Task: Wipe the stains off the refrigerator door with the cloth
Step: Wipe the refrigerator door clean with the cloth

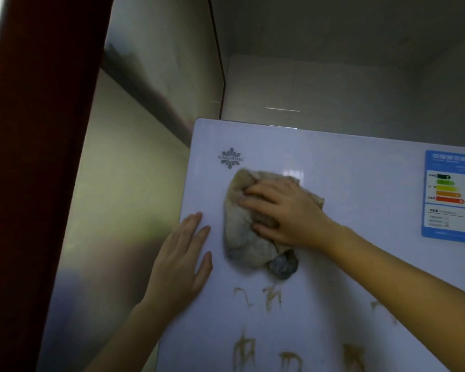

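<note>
The white refrigerator door [360, 162] fills the lower right of the head view. My right hand [282, 213] presses a crumpled beige cloth [242, 237] flat against the upper part of the door, just under the brand logo [230, 158]. My left hand [183, 261] lies flat with fingers together on the door's left edge, holding nothing. Several brown stains [271, 296] streak the door below the cloth, and more brown stains [243, 353] sit near the bottom of the view.
A blue energy label [450, 196] is stuck at the door's upper right. A dark red door frame [38, 157] stands at the left. Pale walls [134, 183] close in beside and behind the refrigerator.
</note>
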The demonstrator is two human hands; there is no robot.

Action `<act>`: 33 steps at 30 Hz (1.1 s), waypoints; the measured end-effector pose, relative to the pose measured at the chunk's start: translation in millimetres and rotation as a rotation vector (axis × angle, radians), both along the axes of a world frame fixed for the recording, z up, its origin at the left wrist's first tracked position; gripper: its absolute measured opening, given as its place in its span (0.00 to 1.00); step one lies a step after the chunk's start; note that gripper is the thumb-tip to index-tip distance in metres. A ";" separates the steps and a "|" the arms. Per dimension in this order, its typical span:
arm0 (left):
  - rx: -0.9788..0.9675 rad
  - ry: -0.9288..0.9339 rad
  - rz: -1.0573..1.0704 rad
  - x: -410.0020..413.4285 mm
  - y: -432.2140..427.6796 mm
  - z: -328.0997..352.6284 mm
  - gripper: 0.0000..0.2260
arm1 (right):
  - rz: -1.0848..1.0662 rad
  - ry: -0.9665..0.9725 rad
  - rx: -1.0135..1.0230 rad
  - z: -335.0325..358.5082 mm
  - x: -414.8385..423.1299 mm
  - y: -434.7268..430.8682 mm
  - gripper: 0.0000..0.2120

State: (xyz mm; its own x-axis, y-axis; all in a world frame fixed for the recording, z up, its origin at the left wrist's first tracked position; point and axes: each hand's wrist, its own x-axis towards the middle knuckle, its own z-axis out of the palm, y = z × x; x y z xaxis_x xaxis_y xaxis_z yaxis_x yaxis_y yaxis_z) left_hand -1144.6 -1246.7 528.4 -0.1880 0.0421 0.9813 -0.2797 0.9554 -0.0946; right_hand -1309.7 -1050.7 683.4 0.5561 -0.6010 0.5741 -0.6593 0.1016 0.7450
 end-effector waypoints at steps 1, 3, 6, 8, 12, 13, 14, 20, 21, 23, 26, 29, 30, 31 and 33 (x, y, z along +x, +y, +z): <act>-0.001 -0.001 0.005 -0.8 -0.5 -0.3 0.22 | 0.013 -0.048 -0.053 10.1 -0.2 0.5 0.25; 0.011 0.003 0.002 -1.9 -0.3 -0.9 0.23 | 0.056 -0.163 -0.167 29.2 1.4 0.0 0.24; 0.015 0.015 -0.007 -2.2 0.8 -0.8 0.24 | 0.103 -0.291 -0.256 34.3 5.2 -9.0 0.24; 0.008 0.019 -0.014 -1.9 1.1 -0.7 0.24 | 0.103 -0.285 -0.226 18.2 6.2 -12.5 0.25; -0.009 0.018 0.002 -1.9 0.0 -1.5 0.23 | 0.032 0.031 0.053 -9.0 -2.3 -5.2 0.25; -0.008 0.017 0.004 -1.9 -0.3 -2.1 0.23 | 0.018 0.062 0.069 -4.8 -4.1 -3.2 0.25; -0.005 0.019 0.006 -2.4 -0.2 -2.4 0.23 | 0.016 0.049 0.049 2.4 -4.9 -2.4 0.25; 0.025 0.012 0.018 -5.0 0.3 -4.1 0.24 | 0.103 -0.314 -0.316 50.9 9.4 -13.8 0.25; 0.027 0.014 0.018 -4.9 0.1 -3.7 0.24 | 0.104 -0.330 -0.307 49.8 12.9 -18.5 0.25; 0.035 0.013 0.016 -5.0 0.7 -3.6 0.24 | 0.068 -0.236 -0.167 43.1 18.3 -24.9 0.27; 0.044 -0.001 0.019 -4.9 2.4 -3.2 0.25 | -0.021 0.003 0.048 44.5 20.7 -27.1 0.27; 0.046 0.004 0.017 -4.4 2.5 -4.2 0.25 | 0.013 -0.087 -0.087 55.5 21.6 -28.9 0.26; 0.046 0.004 0.014 -4.3 2.2 -4.7 0.25 | 0.047 -0.162 -0.170 55.7 20.7 -29.5 0.26; 0.046 0.002 0.013 -4.1 2.1 -5.0 0.25 | 0.078 -0.230 -0.240 53.4 20.3 -29.8 0.26; 0.048 -0.002 0.014 -3.8 2.6 -4.9 0.25 | 0.106 -0.303 -0.295 40.1 19.8 -30.6 0.26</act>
